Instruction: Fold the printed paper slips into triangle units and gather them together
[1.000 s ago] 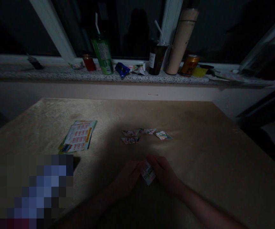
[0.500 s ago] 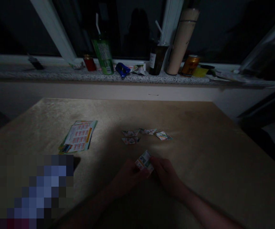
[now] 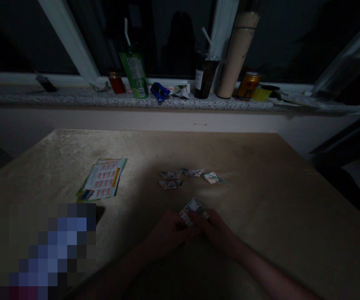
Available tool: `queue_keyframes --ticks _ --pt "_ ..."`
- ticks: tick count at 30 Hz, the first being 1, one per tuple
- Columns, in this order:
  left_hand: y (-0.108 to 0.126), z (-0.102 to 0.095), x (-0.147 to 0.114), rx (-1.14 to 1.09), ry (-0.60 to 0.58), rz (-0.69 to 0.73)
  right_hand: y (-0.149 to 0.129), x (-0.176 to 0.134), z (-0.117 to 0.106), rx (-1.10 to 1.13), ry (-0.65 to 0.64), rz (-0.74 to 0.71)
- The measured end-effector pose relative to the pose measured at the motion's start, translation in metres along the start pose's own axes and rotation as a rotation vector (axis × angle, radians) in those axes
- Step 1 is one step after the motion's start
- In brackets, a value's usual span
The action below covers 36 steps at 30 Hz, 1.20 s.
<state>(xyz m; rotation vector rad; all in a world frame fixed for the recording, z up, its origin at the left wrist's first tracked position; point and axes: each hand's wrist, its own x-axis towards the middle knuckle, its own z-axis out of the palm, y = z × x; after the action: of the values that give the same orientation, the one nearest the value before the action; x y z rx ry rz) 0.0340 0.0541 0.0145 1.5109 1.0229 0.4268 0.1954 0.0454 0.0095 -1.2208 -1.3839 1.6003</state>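
Observation:
A small folded piece of printed paper (image 3: 194,206) is held between my two hands, just above the table near its front. My left hand (image 3: 170,229) pinches its lower left side. My right hand (image 3: 214,227) grips its right side, the thumb lying across the paper's face. Beyond the hands lie several folded paper pieces, among them a boat-like one (image 3: 170,184) and a diamond-shaped one (image 3: 213,178). To the left rests a stack of printed sheets (image 3: 105,177) with red figures in rows.
The brown table (image 3: 261,166) reaches to the wall below a granite windowsill (image 3: 173,102). On the sill stand a green cup with a straw (image 3: 135,75), a dark cup (image 3: 205,79), a tall flask (image 3: 238,54) and a golden can (image 3: 248,86). A blurred patch covers the lower left.
My right hand has shifted its hold, its thumb now lying across the paper's face. The paper has turned or opened slightly, showing a wider outline. The pieces on the table stay put.

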Motion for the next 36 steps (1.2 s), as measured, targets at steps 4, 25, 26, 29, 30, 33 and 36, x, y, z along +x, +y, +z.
queue_keyframes --ticks 4,25,26,29,30,33,36 --pt "-0.0018 0.0023 -0.0021 -0.090 0.114 0.011 -0.0020 0.0001 -0.0010 0.008 -0.023 0.000" --pt "0.0032 -0.0002 0.0012 0.004 0.432 0.016 0.0000 -0.0015 0.0049 -0.013 -0.087 -0.035" --pt "0.0030 -0.0004 0.0017 0.004 0.445 0.016 -0.0011 -0.0018 0.0053 -0.030 -0.096 -0.048" --pt "0.0000 0.0000 0.0018 -0.004 0.489 0.006 -0.0043 -0.0029 0.0053 -0.097 -0.109 -0.093" --pt "-0.0011 0.0003 0.0015 -0.006 0.515 0.001 -0.0048 -0.0032 0.0050 -0.106 -0.105 -0.096" --pt "-0.0017 0.0004 0.0002 -0.017 0.583 -0.001 -0.0038 -0.0030 0.0033 -0.098 -0.112 -0.084" --pt "0.0019 -0.0009 0.0006 -0.036 0.524 -0.013 -0.0005 -0.0009 0.0022 -0.117 -0.113 -0.093"
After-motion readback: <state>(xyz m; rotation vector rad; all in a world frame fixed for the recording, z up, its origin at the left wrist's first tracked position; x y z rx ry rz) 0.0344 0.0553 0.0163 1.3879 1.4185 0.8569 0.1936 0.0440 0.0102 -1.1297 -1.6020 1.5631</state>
